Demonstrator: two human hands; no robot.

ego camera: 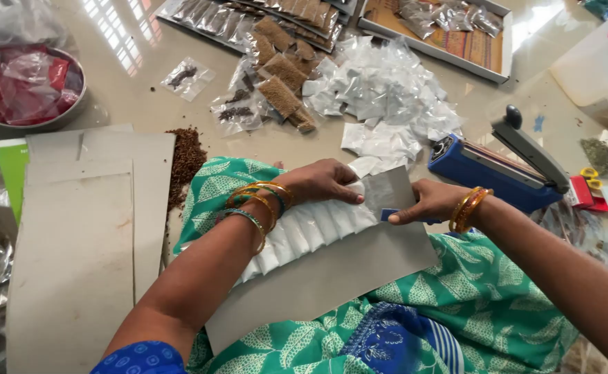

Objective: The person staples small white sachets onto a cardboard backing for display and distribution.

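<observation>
A grey cardboard sheet [331,277] rests on my lap over green patterned cloth. A row of small white sachets [304,232] lies overlapped along its upper edge. My left hand [321,181] presses down on the right end of that row, fingers bent over the sachets. My right hand [425,202] grips a small blue tool, seemingly a stapler [390,215], at the card's top right corner beside the last silvery sachet [385,190].
A blue heat sealer [497,166] sits right of my hands. A heap of white sachets [387,93] lies beyond, with brown spice packets [279,69]. Stacked grey cards [82,228] lie left, beside loose brown spice [186,159]. A steel bowl of red wrappers [27,86] stands far left.
</observation>
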